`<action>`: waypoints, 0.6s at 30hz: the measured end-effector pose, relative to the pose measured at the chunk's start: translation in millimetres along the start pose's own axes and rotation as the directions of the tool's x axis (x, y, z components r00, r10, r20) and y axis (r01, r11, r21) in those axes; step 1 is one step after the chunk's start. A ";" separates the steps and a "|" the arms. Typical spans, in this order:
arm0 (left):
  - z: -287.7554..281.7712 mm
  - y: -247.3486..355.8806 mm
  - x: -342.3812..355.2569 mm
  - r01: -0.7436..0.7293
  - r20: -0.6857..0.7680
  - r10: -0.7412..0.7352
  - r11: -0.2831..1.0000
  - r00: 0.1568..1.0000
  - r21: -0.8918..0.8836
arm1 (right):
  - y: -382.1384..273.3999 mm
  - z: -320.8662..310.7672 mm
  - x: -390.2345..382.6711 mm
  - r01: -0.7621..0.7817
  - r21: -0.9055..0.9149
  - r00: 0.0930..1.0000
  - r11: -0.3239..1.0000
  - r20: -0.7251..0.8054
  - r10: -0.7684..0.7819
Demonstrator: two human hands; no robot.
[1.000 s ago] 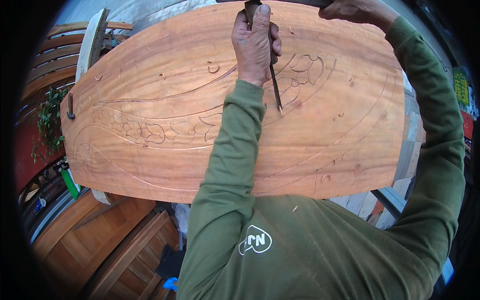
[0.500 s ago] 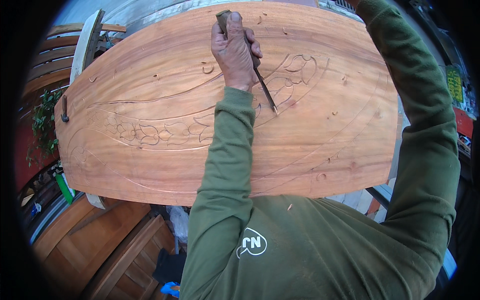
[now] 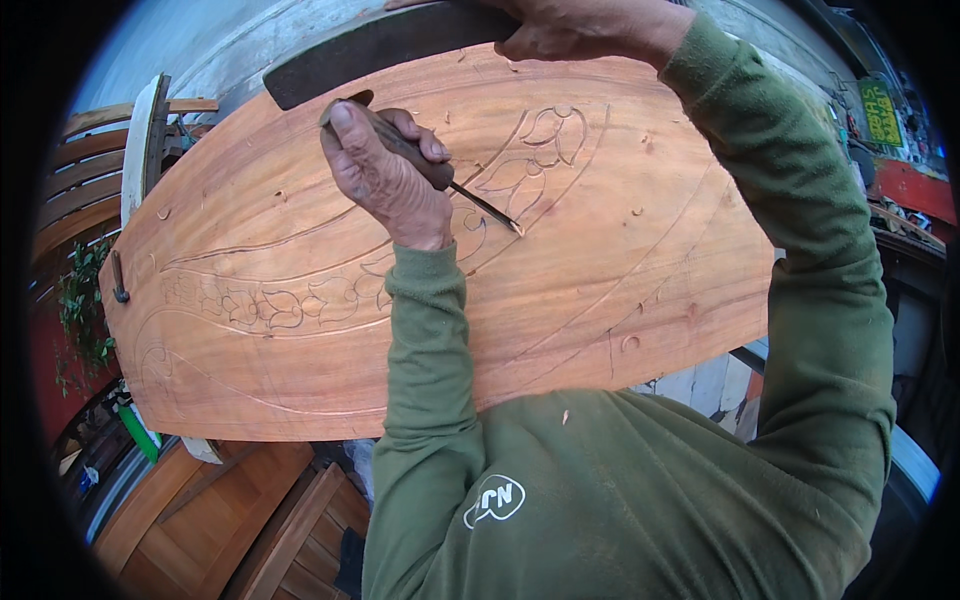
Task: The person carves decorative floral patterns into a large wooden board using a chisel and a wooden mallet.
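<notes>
A large wooden panel (image 3: 660, 310) carries incised curves and flower outlines, with curls of shaving scattered on it. My left hand (image 3: 385, 175) is closed round the dark handle of a chisel (image 3: 480, 205), tilted with its blade tip on the incised lines right of centre, a small pale shaving at the tip. My right hand (image 3: 585, 30), at the top, grips a long dark block used as a mallet (image 3: 350, 65), held above the chisel handle's end. A small dark tool (image 3: 120, 275) lies by the panel's left end.
Slatted wood (image 3: 80, 180) and a leafy plant (image 3: 85, 320) are at the left. Framed wooden panels (image 3: 200, 510) stand below the panel at lower left. A green sign (image 3: 880, 110) and a red surface (image 3: 910, 185) are at the far right. A pale wall or ground runs along the top.
My left hand has moved left and down, tilting the chisel further over. My right hand and block have swung leftward into view over the chisel handle. The panel appears shifted and tilted in the picture.
</notes>
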State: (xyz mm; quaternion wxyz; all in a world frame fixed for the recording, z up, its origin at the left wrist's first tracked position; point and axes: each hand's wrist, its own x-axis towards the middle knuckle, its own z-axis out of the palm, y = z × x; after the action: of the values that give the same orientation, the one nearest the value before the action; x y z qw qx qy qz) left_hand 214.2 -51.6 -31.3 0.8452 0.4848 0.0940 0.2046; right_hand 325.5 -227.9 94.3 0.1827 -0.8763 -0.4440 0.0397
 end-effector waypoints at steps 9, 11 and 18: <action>-30.2 121.9 -16.3 -0.184 0.076 0.177 0.978 0.981 0.097 | -56.0 83.5 -236.2 -0.547 0.716 0.417 0.433 -0.216 0.883; -44.4 104.8 -26.7 0.042 0.164 -0.138 0.875 0.977 0.482 | -87.8 104.1 -278.7 -0.555 0.791 0.252 0.258 -0.135 0.958; -71.5 76.9 -57.9 0.128 0.156 -0.227 0.871 0.961 0.475 | -153.0 144.2 -352.8 -0.930 0.255 0.156 0.263 -0.374 0.914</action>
State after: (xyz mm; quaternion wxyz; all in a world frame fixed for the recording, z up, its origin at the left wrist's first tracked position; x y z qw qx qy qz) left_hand 117.0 13.2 -4.2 0.7265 0.6789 0.0960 0.0461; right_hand -37.3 -384.0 -18.1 0.2024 -0.9479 0.2357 -0.0701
